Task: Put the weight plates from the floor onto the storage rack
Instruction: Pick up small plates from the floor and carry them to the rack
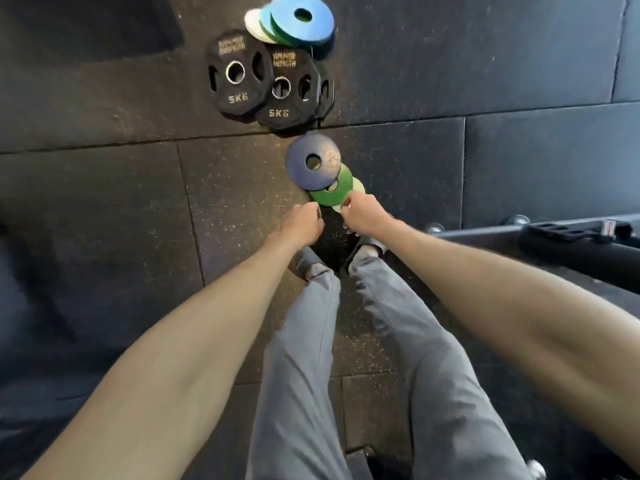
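Weight plates are lying on the floor in three groups, and I am reaching both bare arms down to the nearest one. That small stack (323, 180) is sitting just beyond my knuckles. A dark blue plate (298, 164) is on top, matte and scuffed, round with a plain centre hole. It is overlapping a green plate (327, 199) whose near rim is showing, and a pale plate (359, 187) is peeking out underneath on my right hand's side. My right hand (363, 213) is curling its fingers onto the near edge of the small stack, pinching where the green and pale rims meet; I cannot tell which of the two it is gripping. My left hand (304, 223) is hovering just beside it with fingers curled under and something dark at the fingertips, and I cannot tell whether it is holding anything. Farther out from both hands, black 5KG plates (239, 98) are overlapping one another, many-sided and rubbery-looking, with grip slots and metal-ringed holes. Beyond those, a bright blue plate (311, 32) is topping a fanned pile of green, light blue and white discs. Off to the right of my right hand, the dark storage rack (491, 242) is showing shiny rounded peg ends (434, 227). The floor (104, 202) is speckled black rubber tiling.
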Motion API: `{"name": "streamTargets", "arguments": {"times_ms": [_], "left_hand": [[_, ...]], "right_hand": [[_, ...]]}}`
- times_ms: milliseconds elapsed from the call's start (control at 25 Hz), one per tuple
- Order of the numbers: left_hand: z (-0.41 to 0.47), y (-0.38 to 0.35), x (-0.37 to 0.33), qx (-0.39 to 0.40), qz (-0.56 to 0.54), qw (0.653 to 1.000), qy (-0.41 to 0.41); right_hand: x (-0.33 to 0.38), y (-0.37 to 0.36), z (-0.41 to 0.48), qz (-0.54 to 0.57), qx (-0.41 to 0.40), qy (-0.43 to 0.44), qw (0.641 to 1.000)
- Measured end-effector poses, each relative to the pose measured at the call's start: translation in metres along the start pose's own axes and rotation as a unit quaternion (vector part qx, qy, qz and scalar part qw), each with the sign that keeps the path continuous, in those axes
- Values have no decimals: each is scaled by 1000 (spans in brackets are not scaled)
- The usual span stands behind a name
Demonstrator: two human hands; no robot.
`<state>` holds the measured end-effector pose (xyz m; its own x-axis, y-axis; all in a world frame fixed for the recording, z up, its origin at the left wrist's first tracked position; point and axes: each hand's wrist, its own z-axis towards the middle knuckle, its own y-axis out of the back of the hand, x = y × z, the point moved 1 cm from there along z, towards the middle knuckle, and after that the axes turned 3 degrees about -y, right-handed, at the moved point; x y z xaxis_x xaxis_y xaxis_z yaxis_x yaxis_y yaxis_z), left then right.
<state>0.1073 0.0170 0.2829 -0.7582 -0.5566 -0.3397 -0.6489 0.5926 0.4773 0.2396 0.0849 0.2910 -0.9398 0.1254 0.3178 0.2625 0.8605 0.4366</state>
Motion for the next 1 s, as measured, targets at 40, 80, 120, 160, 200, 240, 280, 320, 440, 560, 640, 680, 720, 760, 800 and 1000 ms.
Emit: {"name": "streamTargets", "arguments": {"times_ms": [40,80,120,160,200,240,280,320,440,560,640,680,720,760,800,1000], "left_hand": [[27,-15,8,4,-1,1000,5],[53,-29,16,10,-1,1000,13],[80,-44,24,14,-1,1000,18],[106,-57,29,13,-2,1000,22],[135,-70,34,8,-3,1000,21],[161,-81,39,3,-1,1000,17],[185,-90,42,-4,1,1000,12],[207,-97,46,-17,7,1000,6],[266,-117,52,-83,54,995,0],[303,-132,57,-107,113,988,7],[317,-142,61,-113,159,981,4],[320,-146,63,-121,187,975,-2],[324,-148,63,-130,211,969,-8],[326,-148,63,-137,227,964,-13],[328,-146,61,-143,234,962,-17],[329,-116,53,-104,165,980,-49]], "right_hand": [[-13,-10,28,17,-4,-14,1000],[-27,-21,54,33,0,-33,999],[-42,-33,81,49,-1,-48,998],[-57,-43,107,64,0,-60,996],[-72,-56,137,79,-1,-71,994],[-86,-66,164,90,-2,-86,992],[-98,-77,189,96,-3,-104,990],[-108,-86,211,105,-7,-123,987],[-128,-109,265,152,-25,-182,971],[-135,-129,303,227,-38,-222,947],[-136,-140,321,286,-53,-250,924],[-138,-144,327,312,-64,-264,911],[-137,-145,328,336,-67,-272,899],[-137,-148,329,356,-65,-269,893],[-137,-148,327,364,-53,-263,892],[-131,-151,316,400,-47,-229,886]]}}
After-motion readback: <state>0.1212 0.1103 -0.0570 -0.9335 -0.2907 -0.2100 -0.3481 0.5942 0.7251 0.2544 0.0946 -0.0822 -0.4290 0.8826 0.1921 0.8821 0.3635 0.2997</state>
